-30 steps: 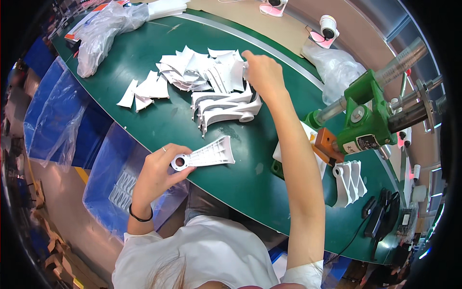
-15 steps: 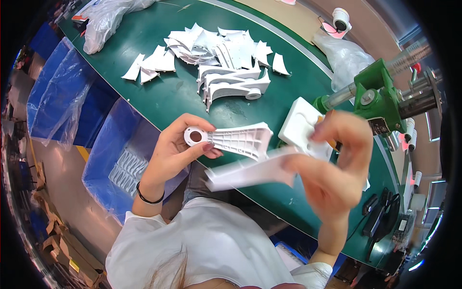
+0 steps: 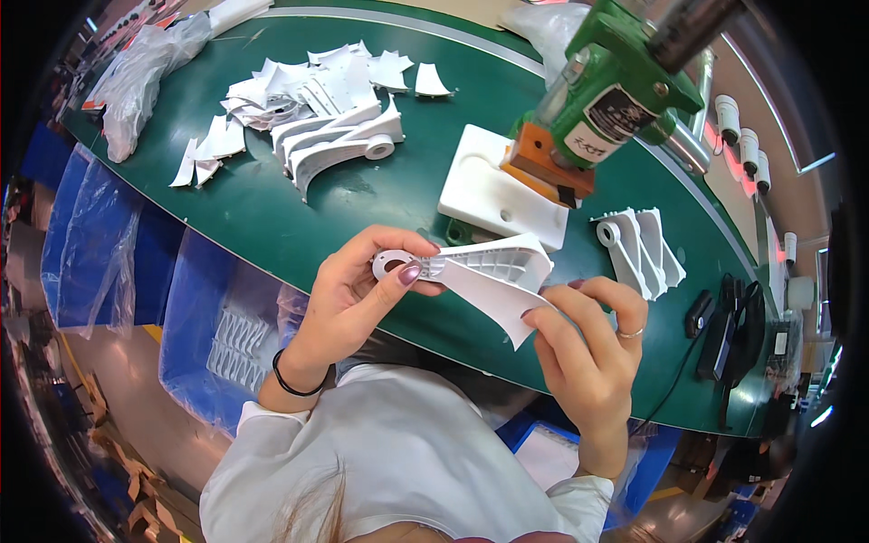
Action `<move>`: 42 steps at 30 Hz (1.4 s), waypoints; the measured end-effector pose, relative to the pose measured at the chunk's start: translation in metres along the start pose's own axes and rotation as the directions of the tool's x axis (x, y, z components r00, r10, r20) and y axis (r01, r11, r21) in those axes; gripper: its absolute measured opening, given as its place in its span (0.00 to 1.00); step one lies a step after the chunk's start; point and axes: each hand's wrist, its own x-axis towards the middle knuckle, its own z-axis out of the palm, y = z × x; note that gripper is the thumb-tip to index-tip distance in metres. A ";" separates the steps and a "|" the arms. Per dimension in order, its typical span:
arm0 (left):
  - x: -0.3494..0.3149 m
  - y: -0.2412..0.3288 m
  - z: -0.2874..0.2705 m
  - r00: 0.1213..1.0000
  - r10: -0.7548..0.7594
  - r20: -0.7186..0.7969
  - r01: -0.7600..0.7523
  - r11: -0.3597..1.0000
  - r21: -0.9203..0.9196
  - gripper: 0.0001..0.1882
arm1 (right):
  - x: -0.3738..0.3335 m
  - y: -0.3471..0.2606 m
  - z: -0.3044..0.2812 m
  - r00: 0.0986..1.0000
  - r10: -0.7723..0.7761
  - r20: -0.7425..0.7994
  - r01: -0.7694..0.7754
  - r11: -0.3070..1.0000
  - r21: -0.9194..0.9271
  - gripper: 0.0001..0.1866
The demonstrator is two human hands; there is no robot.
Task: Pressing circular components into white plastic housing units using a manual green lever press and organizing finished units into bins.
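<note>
My left hand (image 3: 348, 299) is closed around the ring end of a white ribbed plastic bracket (image 3: 511, 257), thumb on top. The bracket's ribbed side shows, and its wide end points right. A thin curved white cover panel (image 3: 493, 303) lies along the bracket's near edge, partly over the ribs; whether the two are joined I cannot tell. The fingers of my right hand (image 3: 588, 348) pinch the panel's wide right end. Just beyond the bracket stands a white block fixture (image 3: 475, 185) below a green hand press (image 3: 615, 90).
Loose white panels (image 3: 312, 90) are heaped at the back left, with stacked brackets (image 3: 339, 145) in front. Several more brackets (image 3: 638, 249) stand to the right, near a black cabled device (image 3: 724, 335). A blue lined bin (image 3: 190, 344) with white parts sits off the table's left edge.
My right hand has brought the panel in from the right and against the bracket. The view has shifted right, showing the press and the right-hand brackets more fully.
</note>
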 end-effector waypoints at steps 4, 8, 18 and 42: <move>0.005 -0.006 0.012 0.997 0.040 0.062 -0.048 0.989 0.139 0.11 | -0.012 0.003 -0.005 0.999 -0.011 0.038 0.013 0.998 -0.058 0.17; 0.007 -0.012 0.022 0.995 -0.004 0.100 -0.005 0.996 0.086 0.11 | -0.021 0.015 -0.002 0.997 -0.047 0.056 0.054 0.990 -0.132 0.12; 0.017 -0.023 0.036 0.996 0.022 0.085 -0.050 0.941 0.336 0.11 | -0.036 0.018 0.010 0.994 0.105 0.020 -0.099 0.974 -0.201 0.13; 0.013 -0.043 0.054 0.996 -0.044 0.080 0.026 0.976 0.217 0.14 | -0.063 0.034 0.036 0.992 -0.016 -0.127 -0.011 0.979 -0.205 0.14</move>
